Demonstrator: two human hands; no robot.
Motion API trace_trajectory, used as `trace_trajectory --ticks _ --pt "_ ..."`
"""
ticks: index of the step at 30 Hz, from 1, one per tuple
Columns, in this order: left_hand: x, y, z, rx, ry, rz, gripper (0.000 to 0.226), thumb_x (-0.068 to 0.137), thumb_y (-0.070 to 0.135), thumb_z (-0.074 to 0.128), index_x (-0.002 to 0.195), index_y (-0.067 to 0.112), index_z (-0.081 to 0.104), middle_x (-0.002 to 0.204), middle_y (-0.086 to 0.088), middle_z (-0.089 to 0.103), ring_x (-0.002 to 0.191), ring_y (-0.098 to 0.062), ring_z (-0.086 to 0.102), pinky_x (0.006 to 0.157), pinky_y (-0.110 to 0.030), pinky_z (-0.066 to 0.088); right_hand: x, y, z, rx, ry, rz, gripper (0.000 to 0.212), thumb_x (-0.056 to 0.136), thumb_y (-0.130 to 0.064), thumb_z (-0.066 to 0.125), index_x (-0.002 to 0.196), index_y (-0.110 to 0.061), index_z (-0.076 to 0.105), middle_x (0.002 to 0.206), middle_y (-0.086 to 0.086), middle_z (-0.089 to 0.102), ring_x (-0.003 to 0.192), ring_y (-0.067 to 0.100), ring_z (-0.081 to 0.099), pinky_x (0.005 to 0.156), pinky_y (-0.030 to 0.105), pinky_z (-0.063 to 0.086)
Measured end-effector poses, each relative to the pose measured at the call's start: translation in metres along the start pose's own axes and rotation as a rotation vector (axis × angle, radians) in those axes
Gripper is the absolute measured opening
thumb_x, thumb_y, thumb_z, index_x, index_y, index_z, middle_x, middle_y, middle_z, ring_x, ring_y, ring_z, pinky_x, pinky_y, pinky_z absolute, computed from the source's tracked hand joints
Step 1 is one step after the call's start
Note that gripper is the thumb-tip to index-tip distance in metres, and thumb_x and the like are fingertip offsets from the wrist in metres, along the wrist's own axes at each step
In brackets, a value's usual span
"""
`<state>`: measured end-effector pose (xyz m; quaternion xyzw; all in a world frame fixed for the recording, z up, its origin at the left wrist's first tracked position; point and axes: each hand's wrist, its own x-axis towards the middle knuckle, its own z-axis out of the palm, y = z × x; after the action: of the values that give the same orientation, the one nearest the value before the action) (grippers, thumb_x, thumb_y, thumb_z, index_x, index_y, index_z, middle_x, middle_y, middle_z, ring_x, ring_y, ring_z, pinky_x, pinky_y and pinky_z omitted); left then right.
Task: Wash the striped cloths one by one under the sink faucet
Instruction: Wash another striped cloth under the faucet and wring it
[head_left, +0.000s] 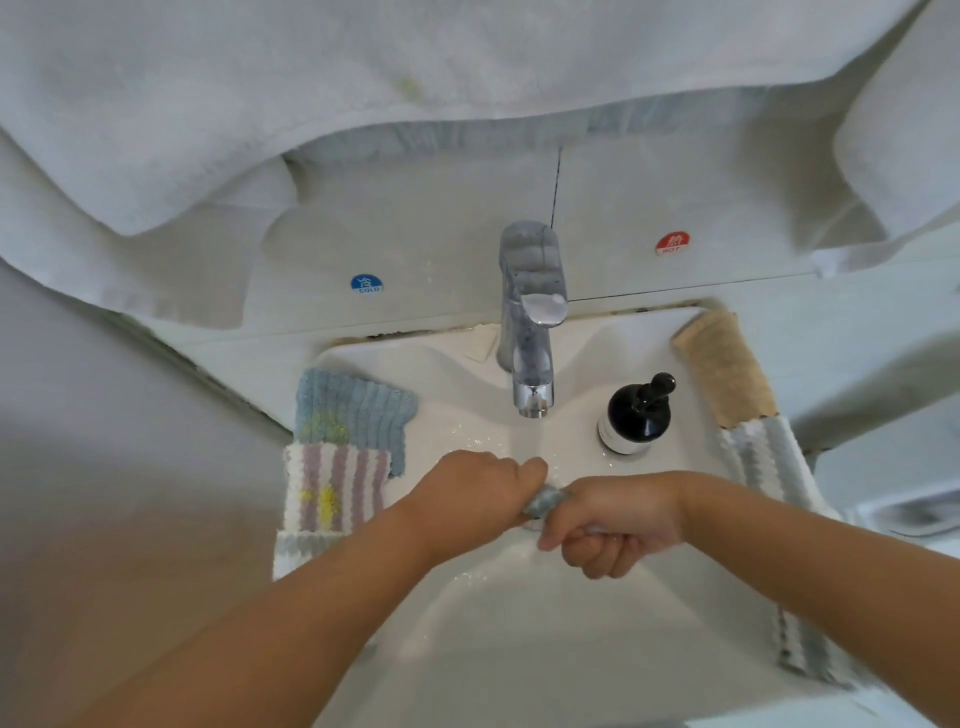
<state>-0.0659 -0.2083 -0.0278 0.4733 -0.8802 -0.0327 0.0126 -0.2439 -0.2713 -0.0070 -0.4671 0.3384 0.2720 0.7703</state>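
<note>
A small grey-blue cloth (543, 501) is twisted into a tight roll over the white sink basin (519, 649). My left hand (478, 496) grips its left end and my right hand (618, 525) grips its right end, both fists closed, just below the chrome faucet (530, 332). On the sink's left rim lie a blue ribbed cloth (353, 410), a purple-and-white striped cloth (332, 488) with a yellow stain, and a grey-striped cloth (298, 553). On the right rim lie a beige cloth (727, 369) and a grey-and-white striped cloth (769, 467).
A black pump bottle (639, 415) stands on the rim right of the faucet. White towels (260, 104) hang above on the wall. A blue cold sticker (367, 285) and a red hot sticker (672, 243) sit on the wall tiles.
</note>
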Motion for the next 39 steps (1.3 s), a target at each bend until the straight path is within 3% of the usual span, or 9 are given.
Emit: trace_trajectory --ticks 6,10,14,16,19,25,31,36,39 --pt "0.001 -0.003 0.001 0.005 0.141 0.036 0.062 0.055 0.023 0.090 0.084 0.017 0.036 0.053 0.001 0.052 0.040 -0.018 0.048 0.036 -0.020 0.027 -0.002 0.000 -0.004 0.149 -0.244 -0.006 0.049 0.092 -0.023 0.040 0.044 -0.026 0.035 0.049 -0.010 0.015 0.043 0.007 0.009 0.039 0.014 0.008" --pt "-0.004 0.001 0.004 0.039 0.020 0.022 0.024 0.079 0.039 0.056 0.093 0.020 0.050 0.052 0.005 0.052 0.038 -0.015 0.049 0.038 -0.018 0.015 0.005 0.004 -0.008 0.104 -0.149 0.077 0.050 0.098 -0.023 0.045 0.048 -0.027 0.037 0.045 -0.012 0.026 0.038 0.001 0.019 0.037 0.012 0.013" --pt "-0.001 0.016 -0.001 -0.001 -0.121 -0.095 0.033 0.096 0.034 0.039 0.120 0.019 0.056 0.087 -0.003 0.064 0.068 -0.025 0.063 0.044 -0.028 0.018 0.004 0.009 0.001 -0.100 0.174 0.049 0.020 0.091 -0.028 0.065 0.081 -0.017 0.051 0.059 -0.005 0.041 0.048 0.006 0.034 0.047 0.016 0.030" --pt "-0.001 0.021 -0.005 -0.319 -0.297 -0.323 0.026 0.101 0.034 0.043 0.122 0.021 0.049 0.100 -0.004 0.063 0.081 -0.023 0.059 0.058 -0.031 0.031 0.004 0.017 0.009 -0.316 0.479 -0.099 0.039 0.085 -0.037 0.072 0.112 -0.020 0.050 0.085 -0.007 0.055 0.066 0.005 0.051 0.062 0.015 0.041" --pt "-0.007 0.020 -0.010 -1.027 -0.341 -0.616 0.021 0.099 0.036 0.053 0.082 0.025 0.046 0.069 0.006 0.050 0.056 -0.007 0.044 0.051 -0.022 0.033 -0.001 0.041 0.026 -0.725 0.948 -0.437 0.080 0.085 -0.043 0.068 0.147 -0.028 0.021 0.133 -0.010 0.037 0.111 0.004 0.048 0.086 0.010 0.040" --pt "-0.005 0.016 -0.022 -2.111 -0.690 -0.752 0.033 0.096 0.045 0.049 0.073 0.021 0.051 0.047 0.011 0.033 0.037 0.001 0.026 0.035 -0.012 0.016 0.025 0.071 0.026 -1.180 1.327 -0.908 0.081 0.079 -0.033 0.075 0.144 -0.012 0.031 0.151 0.017 0.031 0.138 0.031 0.036 0.108 0.050 0.038" --pt "0.004 0.021 -0.029 -2.523 -1.008 -0.339 0.033 0.094 0.047 0.054 0.075 0.020 0.053 0.048 0.012 0.031 0.039 -0.003 0.024 0.035 -0.010 0.024 0.031 0.027 0.013 -0.830 1.320 -1.162 0.022 0.091 -0.038 0.052 0.083 -0.019 0.050 0.083 -0.002 0.049 0.082 0.003 0.040 0.084 0.007 0.031" --pt "-0.003 0.018 -0.027 -2.432 -1.001 -0.315 0.032 0.091 0.048 0.055 0.073 0.022 0.051 0.049 0.014 0.028 0.040 -0.003 0.022 0.039 -0.013 0.018 0.013 0.013 0.004 -1.353 1.247 -1.014 0.017 0.077 -0.031 0.051 0.068 -0.016 0.048 0.056 -0.002 0.049 0.047 0.015 0.047 0.038 0.023 0.031" --pt "-0.006 0.013 -0.029 -1.984 -1.006 -0.538 0.039 0.090 0.038 0.060 0.060 0.025 0.038 0.044 0.014 0.028 0.038 -0.001 0.019 0.041 -0.017 0.010 0.006 0.010 0.005 -1.575 1.097 -0.824 0.025 0.073 -0.034 0.063 0.063 -0.015 0.051 0.044 -0.003 0.044 0.032 0.018 0.043 0.038 0.019 0.015"
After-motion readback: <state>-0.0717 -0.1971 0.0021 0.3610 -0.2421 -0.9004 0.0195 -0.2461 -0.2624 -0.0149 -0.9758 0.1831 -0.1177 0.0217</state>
